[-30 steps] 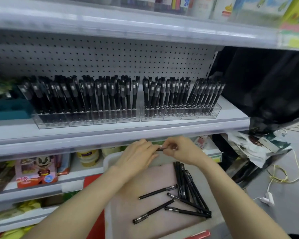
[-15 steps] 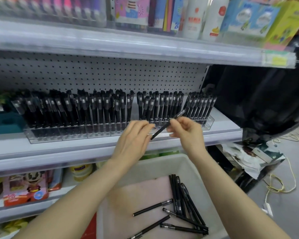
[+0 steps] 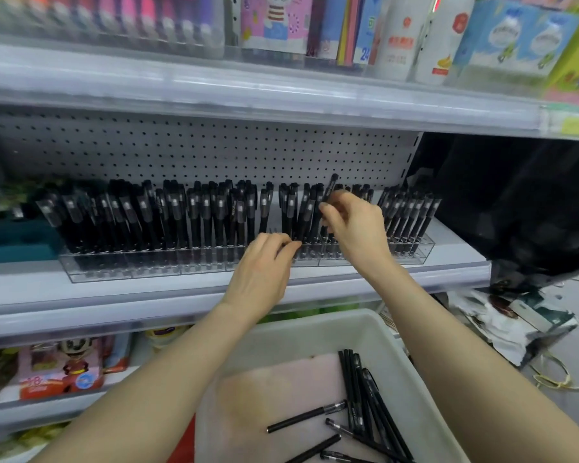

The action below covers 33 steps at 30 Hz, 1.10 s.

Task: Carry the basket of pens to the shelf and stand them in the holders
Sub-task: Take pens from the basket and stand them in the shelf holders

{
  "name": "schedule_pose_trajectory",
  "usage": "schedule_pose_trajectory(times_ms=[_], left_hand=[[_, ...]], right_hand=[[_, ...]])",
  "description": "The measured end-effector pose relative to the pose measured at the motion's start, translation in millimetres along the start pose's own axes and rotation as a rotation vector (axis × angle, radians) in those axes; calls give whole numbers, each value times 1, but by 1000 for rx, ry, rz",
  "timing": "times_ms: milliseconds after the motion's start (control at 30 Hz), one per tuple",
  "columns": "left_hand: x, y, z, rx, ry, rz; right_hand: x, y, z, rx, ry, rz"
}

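Right hand (image 3: 355,225) has a narrow grip pinching one pen (image 3: 329,190), tilted over the clear holder (image 3: 315,259) on the shelf (image 3: 147,295) so it drops in upright, left hand (image 3: 264,272) curled at the row (can't tell if it's holding), loose pens (image 3: 358,396) in the basket (image 3: 381,329) below.

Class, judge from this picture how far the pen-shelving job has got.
Done: the basket is at the shelf, and the holders look nearly full. In hand: the right hand pinches one pen above the holders; the left hand reaches their front. Left: several loose pens lying in the basket.
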State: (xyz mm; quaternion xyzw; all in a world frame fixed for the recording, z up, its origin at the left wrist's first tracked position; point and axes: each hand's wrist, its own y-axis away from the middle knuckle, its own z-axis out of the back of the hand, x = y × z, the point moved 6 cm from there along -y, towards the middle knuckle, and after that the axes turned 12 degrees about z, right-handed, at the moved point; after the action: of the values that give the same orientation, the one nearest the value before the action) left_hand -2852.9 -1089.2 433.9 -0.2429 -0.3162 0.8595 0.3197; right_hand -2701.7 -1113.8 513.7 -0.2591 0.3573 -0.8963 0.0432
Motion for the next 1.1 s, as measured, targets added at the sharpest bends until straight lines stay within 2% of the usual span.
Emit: schedule_pose_trajectory(times_ms=[100,167,500,600,667,767,933,1000,1100], left_hand=[[0,0,2,-17,24,-22],[-1,1,3,-23,37,-31],[-1,4,0,-37,63,59],[-2,4,0,-50,66,75],[-3,5,0,-59,67,84],[-2,5,-1,-65,65,104],[-3,5,-3,-24,54,139],[-3,6,-3,-10,55,146],[-3,5,-1,17,63,146]], right_hand=[[3,2,-18,163,124,54],[1,7,-26,200,132,59],[-11,20,-27,89,-9,-3],[-13,42,-17,-24,-62,4],[-17,67,-20,-4,-76,-1],[-26,112,-47,265,-80,2],[-46,197,-96,1041,-15,-30],[-55,219,-102,1171,44,-63],[-60,227,-103,1163,59,-128]])
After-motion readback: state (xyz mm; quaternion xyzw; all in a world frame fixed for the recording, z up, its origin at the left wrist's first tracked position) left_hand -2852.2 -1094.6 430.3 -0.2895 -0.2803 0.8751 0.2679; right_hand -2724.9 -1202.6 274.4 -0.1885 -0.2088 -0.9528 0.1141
